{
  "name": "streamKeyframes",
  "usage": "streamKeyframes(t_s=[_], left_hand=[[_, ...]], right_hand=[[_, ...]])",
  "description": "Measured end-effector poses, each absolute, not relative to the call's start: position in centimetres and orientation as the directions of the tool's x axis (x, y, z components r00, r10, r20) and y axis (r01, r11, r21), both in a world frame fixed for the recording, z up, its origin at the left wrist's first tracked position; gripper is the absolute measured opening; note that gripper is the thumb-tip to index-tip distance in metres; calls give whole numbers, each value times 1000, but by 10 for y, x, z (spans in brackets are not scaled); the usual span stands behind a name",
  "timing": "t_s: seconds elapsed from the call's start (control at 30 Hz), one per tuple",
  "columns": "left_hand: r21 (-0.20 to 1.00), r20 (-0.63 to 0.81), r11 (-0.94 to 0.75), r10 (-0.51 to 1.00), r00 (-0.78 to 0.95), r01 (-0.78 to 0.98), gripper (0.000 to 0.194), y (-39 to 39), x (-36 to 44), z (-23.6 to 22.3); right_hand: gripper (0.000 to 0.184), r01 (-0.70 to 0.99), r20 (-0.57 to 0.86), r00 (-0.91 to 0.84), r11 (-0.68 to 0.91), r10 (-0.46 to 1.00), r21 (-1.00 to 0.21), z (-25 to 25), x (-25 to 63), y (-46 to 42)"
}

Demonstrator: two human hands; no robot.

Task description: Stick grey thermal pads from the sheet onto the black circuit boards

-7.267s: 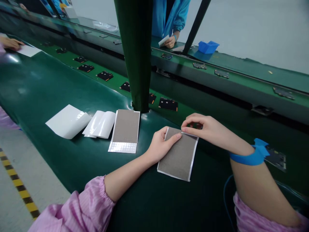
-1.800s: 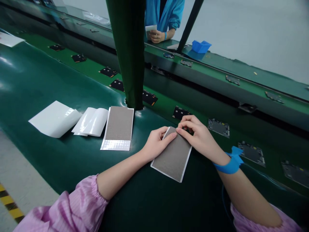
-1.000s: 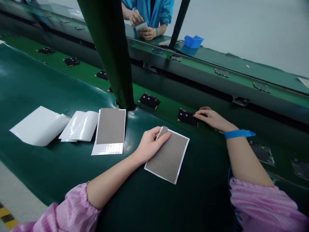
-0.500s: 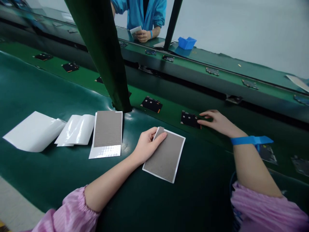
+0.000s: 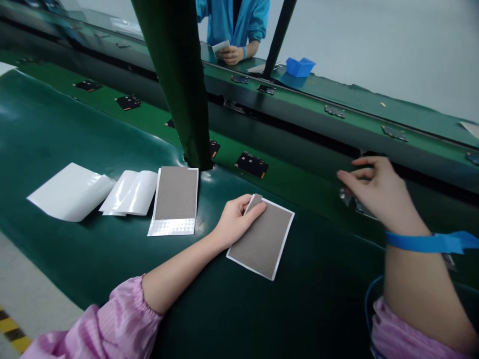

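Note:
My left hand (image 5: 239, 219) is closed on a grey sheet with a white border (image 5: 264, 239), its thumb lying on top near the upper edge. Over the green belt, my right hand (image 5: 377, 187) has its thumb and bent fingers apart with nothing visible between them. A circuit board (image 5: 365, 210), silvery in parts, lies just under that hand and is mostly covered by it. Another board, black with small pale squares (image 5: 251, 164), rests on the belt to the left. A second grey sheet (image 5: 177, 194) lies on the green mat, on a white backing.
White glossy peeled liners (image 5: 73, 192) lie left on the mat. A dark green post (image 5: 179, 85) rises between mat and belt. Across the line, a person in a blue coat (image 5: 234, 30) holds a white sheet. A blue bin (image 5: 300, 67) stands on the far bench.
My right hand has moved right, away from where it touched the black board; that board has left its spot, and a silvery board shows beneath the hand. Belt boards shifted right. Left hand keeps its sheet.

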State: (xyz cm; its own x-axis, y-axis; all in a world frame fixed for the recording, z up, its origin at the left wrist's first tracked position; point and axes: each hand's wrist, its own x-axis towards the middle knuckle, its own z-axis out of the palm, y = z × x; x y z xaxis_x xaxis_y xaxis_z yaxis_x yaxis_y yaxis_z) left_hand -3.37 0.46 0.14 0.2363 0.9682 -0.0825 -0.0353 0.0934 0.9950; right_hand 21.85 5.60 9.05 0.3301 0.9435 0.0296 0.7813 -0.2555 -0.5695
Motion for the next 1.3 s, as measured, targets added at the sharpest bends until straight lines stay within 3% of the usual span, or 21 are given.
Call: streamKeyframes(t_s=[0.07, 0.17, 0.27, 0.47, 0.9, 1.13, 1.3], left_hand=[[996, -77, 86, 971, 225, -28, 32, 5, -34, 1], [997, -58, 66, 974, 220, -28, 31, 6, -33, 0], [998, -43, 54, 972, 232, -40, 29, 6, -33, 0], [997, -35, 50, 967, 251, -56, 27, 7, -33, 0], [998, -54, 62, 970, 238, -26, 26, 7, -33, 2], [997, -78, 83, 966, 245, -8, 27, 4, -35, 5], [999, -39, 44, 970, 240, -13, 37, 3, -37, 4]], right_hand=[[29, 785, 27, 198, -142, 980, -604, 87, 195, 49], [21, 728, 40, -153, 140, 987, -672, 77, 158, 40], [25, 693, 101, -329, 313, 939, -649, 68, 134, 35], [30, 723, 41, -365, 311, 930, -617, 62, 127, 38], [31, 726, 182, -356, 394, 917, -563, 65, 132, 37], [43, 780, 28, -248, 216, 968, -588, 59, 169, 70], [43, 740, 1, -349, 276, 937, -614, 66, 171, 64]])
